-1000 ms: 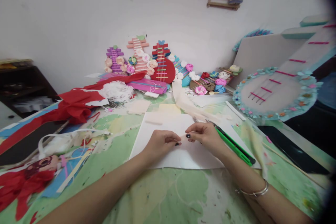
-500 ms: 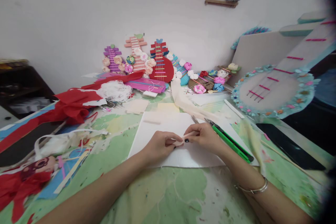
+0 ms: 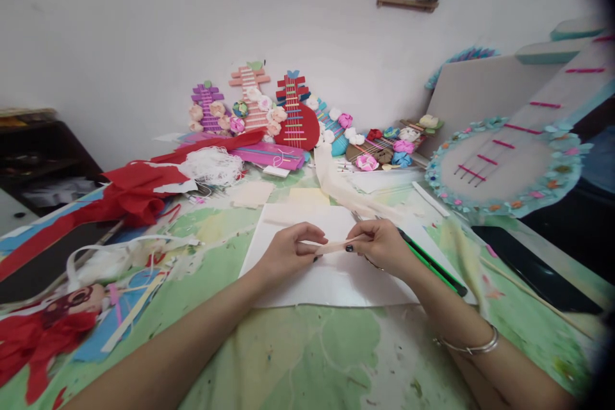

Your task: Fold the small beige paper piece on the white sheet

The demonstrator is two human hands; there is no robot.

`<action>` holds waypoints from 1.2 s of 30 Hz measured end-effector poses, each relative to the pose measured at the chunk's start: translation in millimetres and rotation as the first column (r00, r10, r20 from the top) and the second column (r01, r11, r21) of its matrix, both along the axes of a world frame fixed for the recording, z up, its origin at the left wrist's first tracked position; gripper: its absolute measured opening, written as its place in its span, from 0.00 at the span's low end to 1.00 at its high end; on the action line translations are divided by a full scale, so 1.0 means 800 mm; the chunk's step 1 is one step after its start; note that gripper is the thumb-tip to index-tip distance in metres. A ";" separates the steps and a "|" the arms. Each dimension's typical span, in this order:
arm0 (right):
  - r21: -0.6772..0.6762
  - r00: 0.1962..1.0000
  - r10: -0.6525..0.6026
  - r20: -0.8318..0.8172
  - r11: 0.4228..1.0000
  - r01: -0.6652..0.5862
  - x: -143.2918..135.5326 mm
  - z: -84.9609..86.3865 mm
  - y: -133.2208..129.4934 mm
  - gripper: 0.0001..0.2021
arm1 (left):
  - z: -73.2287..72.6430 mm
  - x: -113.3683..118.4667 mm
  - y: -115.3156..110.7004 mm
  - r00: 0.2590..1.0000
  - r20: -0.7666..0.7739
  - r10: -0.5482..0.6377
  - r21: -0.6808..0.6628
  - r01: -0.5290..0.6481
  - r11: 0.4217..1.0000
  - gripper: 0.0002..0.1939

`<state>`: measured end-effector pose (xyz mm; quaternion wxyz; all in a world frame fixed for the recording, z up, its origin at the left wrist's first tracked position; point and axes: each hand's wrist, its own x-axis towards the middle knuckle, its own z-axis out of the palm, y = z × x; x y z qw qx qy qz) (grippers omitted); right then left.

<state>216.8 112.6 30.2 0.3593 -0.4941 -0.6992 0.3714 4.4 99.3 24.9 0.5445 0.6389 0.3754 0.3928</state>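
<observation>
My left hand point(image 3: 294, 250) pinches one end of a short pale cream strip point(image 3: 332, 247), thumb beneath it. The other end is pinched between thumb and fingertips of my right hand point(image 3: 379, 246). The strip is stretched nearly level above a white board point(image 3: 283, 291), and its material is hard to tell, perhaps crepe paper. Another pale strip point(image 3: 281, 220) lies near the board's far edge. Beside my right hand a green cutter knife point(image 3: 435, 262) rests on the board, partly hidden by my wrist. A thin metal tip point(image 3: 357, 216) pokes out behind my right fingers.
Along the wall stand small decorated model lutes, including a red one point(image 3: 298, 125). A large blue-trimmed lute point(image 3: 490, 166) leans at right, above a black phone point(image 3: 535, 269). Red cloth point(image 3: 129, 189), white thread point(image 3: 214, 165) and scraps lie left. A long cream band point(image 3: 331, 179) trails behind the board.
My hands have moved apart, so more of the cream strip shows between them. My right hand has shifted slightly right and covers more of the cutter knife. The view has shifted slightly.
</observation>
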 end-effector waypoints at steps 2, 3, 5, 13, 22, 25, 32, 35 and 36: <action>0.010 1.000 -0.028 0.001 1.000 0.028 -0.002 0.001 -0.001 0.02 | -0.001 0.001 0.000 1.000 -0.008 0.017 -0.025 -0.018 1.000 0.18; 0.016 0.999 -0.034 0.000 0.999 0.034 -0.004 0.001 -0.002 0.02 | -0.001 0.002 0.000 0.999 -0.025 0.031 -0.035 -0.032 0.999 0.19; 0.020 1.000 -0.029 -0.006 0.999 0.029 -0.008 0.000 -0.005 0.02 | 0.000 0.004 -0.003 0.996 -0.063 0.056 -0.058 -0.059 0.997 0.21; -0.038 0.995 0.097 -0.020 0.995 -0.097 -0.026 -0.010 -0.017 0.03 | -0.001 0.005 -0.010 0.993 -0.112 0.021 -0.037 -0.025 0.999 0.10; -0.003 0.995 0.057 0.084 0.998 -0.057 -0.015 -0.017 -0.005 0.05 | 0.005 0.004 -0.007 0.976 -0.208 0.059 -0.012 -0.063 0.998 0.07; 0.013 0.994 0.053 0.096 0.998 -0.055 -0.022 -0.014 -0.012 0.05 | 0.004 0.003 -0.006 0.966 -0.253 0.056 0.025 -0.052 0.998 0.08; 0.015 0.990 0.106 0.098 0.994 -0.108 -0.026 -0.012 -0.016 0.07 | 0.001 0.000 -0.005 0.964 -0.264 0.027 0.044 -0.016 0.999 0.06; 0.008 0.991 0.085 0.100 0.996 -0.086 -0.018 -0.018 -0.008 0.07 | 0.004 -0.002 -0.001 0.959 -0.282 0.044 0.020 -0.040 0.999 0.06; 0.008 0.991 0.081 0.104 0.997 -0.082 -0.016 -0.020 -0.005 0.07 | 0.005 -0.003 0.001 0.956 -0.289 0.049 0.013 -0.047 0.999 0.06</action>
